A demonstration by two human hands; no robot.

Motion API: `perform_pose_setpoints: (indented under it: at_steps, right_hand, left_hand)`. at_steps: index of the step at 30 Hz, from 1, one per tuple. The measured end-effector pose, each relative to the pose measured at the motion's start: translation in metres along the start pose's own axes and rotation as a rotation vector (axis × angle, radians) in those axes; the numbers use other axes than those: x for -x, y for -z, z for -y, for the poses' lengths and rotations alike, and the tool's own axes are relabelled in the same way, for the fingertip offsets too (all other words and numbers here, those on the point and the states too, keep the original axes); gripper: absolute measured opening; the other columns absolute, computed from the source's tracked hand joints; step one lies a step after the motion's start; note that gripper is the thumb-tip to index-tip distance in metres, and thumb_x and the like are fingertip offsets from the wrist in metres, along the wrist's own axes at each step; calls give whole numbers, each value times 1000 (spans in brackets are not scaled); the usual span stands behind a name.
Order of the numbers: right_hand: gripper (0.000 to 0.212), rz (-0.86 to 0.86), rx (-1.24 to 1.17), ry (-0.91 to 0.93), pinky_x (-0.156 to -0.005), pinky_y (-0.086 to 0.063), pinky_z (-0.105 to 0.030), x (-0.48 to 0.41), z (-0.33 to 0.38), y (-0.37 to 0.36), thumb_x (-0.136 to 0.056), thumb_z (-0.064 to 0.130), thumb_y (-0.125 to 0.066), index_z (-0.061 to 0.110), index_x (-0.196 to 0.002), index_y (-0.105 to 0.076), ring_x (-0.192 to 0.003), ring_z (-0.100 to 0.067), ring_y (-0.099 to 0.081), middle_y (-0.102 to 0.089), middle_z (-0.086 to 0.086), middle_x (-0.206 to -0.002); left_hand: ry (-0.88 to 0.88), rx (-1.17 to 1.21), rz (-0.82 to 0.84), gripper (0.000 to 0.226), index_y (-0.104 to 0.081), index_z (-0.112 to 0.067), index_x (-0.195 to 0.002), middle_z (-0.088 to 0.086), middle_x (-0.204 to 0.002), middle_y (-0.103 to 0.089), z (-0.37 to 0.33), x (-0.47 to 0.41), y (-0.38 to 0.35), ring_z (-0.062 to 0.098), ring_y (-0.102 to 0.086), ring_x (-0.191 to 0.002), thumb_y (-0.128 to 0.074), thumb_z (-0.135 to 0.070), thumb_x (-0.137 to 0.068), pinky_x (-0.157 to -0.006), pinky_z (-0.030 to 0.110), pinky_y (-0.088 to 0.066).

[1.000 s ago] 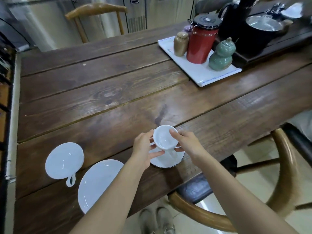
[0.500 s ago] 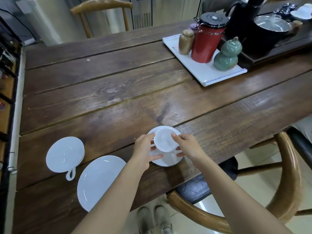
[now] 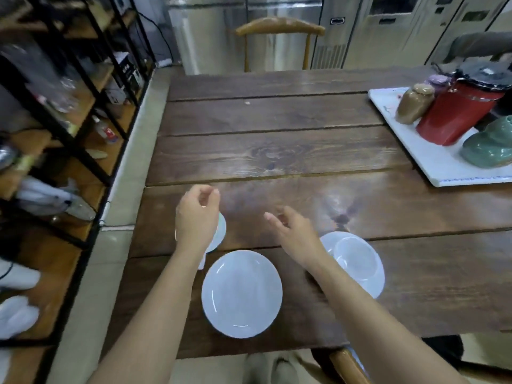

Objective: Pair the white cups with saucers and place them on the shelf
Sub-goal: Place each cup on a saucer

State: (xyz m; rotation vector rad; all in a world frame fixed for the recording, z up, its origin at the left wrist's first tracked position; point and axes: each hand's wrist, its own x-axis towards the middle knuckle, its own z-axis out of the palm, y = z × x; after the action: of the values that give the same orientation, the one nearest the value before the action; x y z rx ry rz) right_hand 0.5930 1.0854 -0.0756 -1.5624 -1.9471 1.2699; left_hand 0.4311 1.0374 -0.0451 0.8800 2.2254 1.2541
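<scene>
A white cup (image 3: 356, 257) sits upright on a white saucer (image 3: 375, 285) near the table's front edge, right of my arms. A bare white saucer (image 3: 241, 293) lies in front of me. Left of it is a second white cup (image 3: 220, 230), mostly hidden under my left hand (image 3: 197, 214), which hovers over it with curled fingers holding nothing. My right hand (image 3: 291, 231) floats between the two cups, fingers loosely apart and empty. The black-framed shelf (image 3: 83, 151) with wooden boards stands to the left of the table.
The dark wooden table (image 3: 277, 151) carries a white tray (image 3: 432, 162) at the far right with a brown jar, a red canister and a green gourd pot. A wooden chair stands behind the table and another below its front edge. The shelf boards hold clutter.
Both hands have let go of the cup, which now rests on its saucer. They have moved left toward the other cup. My view has swung left, bringing the shelf into sight.
</scene>
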Motion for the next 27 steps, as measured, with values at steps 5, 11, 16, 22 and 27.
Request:
perform_pose_setpoints:
  at_steps: [5, 11, 16, 22, 27]
  right_hand:
    - [77, 251, -282, -124, -109, -38, -45, -14, 24, -62, -83, 60, -52, 15, -144, -37, -132, -21, -43, -41, -1, -148]
    - [101, 438, -512, -292, -111, -36, -47, -29, 25, -92, -58, 84, -54, 22, -137, -43, -126, -24, -48, -49, -3, -140]
    - [54, 465, -543, -275, -101, -45, -37, -33, 27, -94, -91, 54, -44, 19, -131, -50, -121, -23, -52, -55, -5, -132]
    - [52, 326, -475, -197, -94, -53, -41, -20, 38, -75, -89, 51, -50, 14, -125, -55, -110, -26, -61, -61, -9, -121]
    - [51, 268, -396, -135, -89, -57, -41, 2, 34, -55, -85, 54, -54, 14, -116, -56, -106, -24, -63, -62, -8, -116]
  left_hand:
    - [312, 49, 78, 66, -28, -21, -148, 3, -156, -29, 57, -26, 32, 25, -28, -142, -48, -48, -91, -112, 44, -28]
    - [584, 423, 252, 66, -38, -22, -144, 1, -148, -42, 89, -27, 35, 23, -39, -135, -48, -57, -88, -110, 49, -33]
    - [636, 575, 277, 44, -58, -20, -125, 6, -130, -57, 85, -24, 35, 25, -53, -116, -52, -46, -90, -89, 45, -51]
    - [542, 452, 211, 42, -50, -18, -126, 3, -119, -53, 65, -20, 40, 24, -52, -107, -55, -41, -90, -73, 41, -56]
    - [460, 384, 231, 32, -52, -14, -110, -5, -97, -52, 46, 4, 42, 18, -53, -94, -56, -40, -91, -75, 46, -58]
